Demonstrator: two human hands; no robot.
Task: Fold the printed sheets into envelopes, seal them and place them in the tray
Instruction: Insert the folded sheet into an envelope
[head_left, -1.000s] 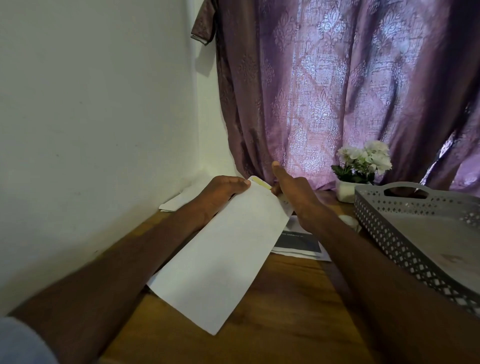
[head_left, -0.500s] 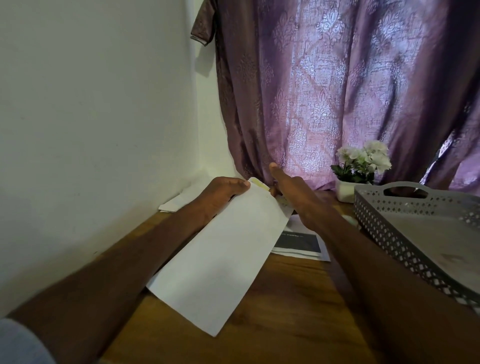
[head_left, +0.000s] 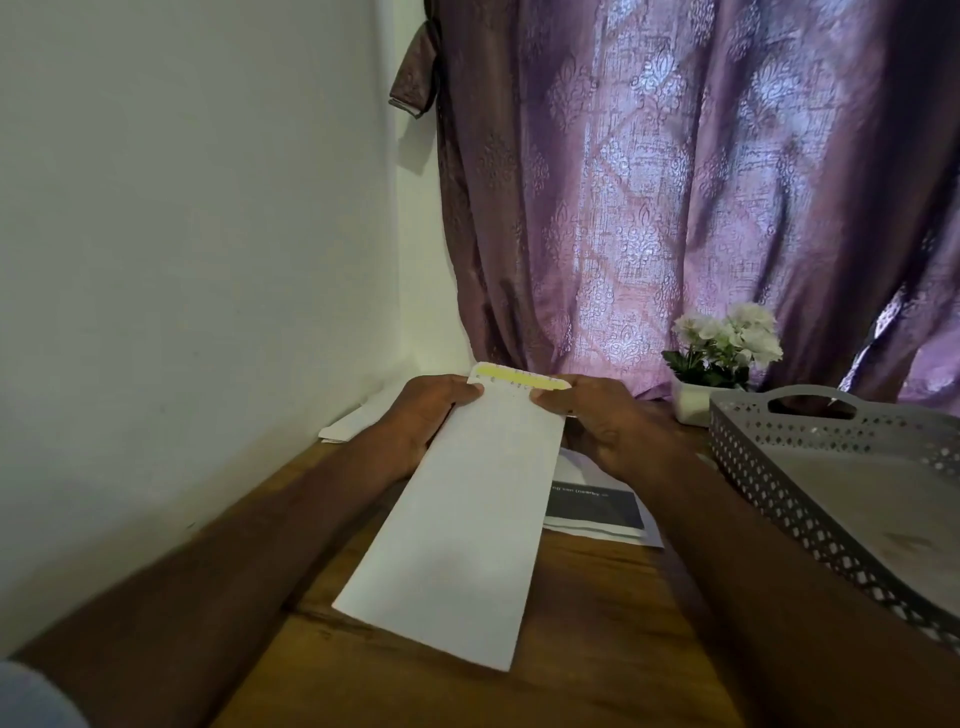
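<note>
Head view: a white envelope (head_left: 467, 519) is held lengthwise above the wooden worktop (head_left: 597, 649), far end up, near end low and closest to the camera. The far end is gripped at both corners: left hand (head_left: 431, 415) on the left corner, right hand (head_left: 608, 426) on the right corner. Left grip: fingers curled round the edge, thumb laid on the front face. Right grip: thumb pressed on the front face, other fingers curled behind, mostly hidden. The flap (head_left: 519, 376) is seen open at the far end, standing above the fingers, with a yellow strip across it. Whether anything is inside the envelope cannot be told. A printed sheet (head_left: 597, 512) with a dark block and a line of small text is seen flat on the worktop, just beside the envelope on the right and partly covered by it and by the right forearm. More white paper (head_left: 358, 421) is stacked on the worktop against the wall (head_left: 182, 260), behind the left hand. A grey perforated tray (head_left: 810, 499) with a handle slot is set on the right side of the worktop, well apart from the envelope; only its bare floor is seen inside. A small white pot of white flowers (head_left: 722, 353) is placed behind the tray, against the purple patterned curtain (head_left: 675, 182). A grey sleeve (head_left: 31, 696) is visible at the lower left corner.
</note>
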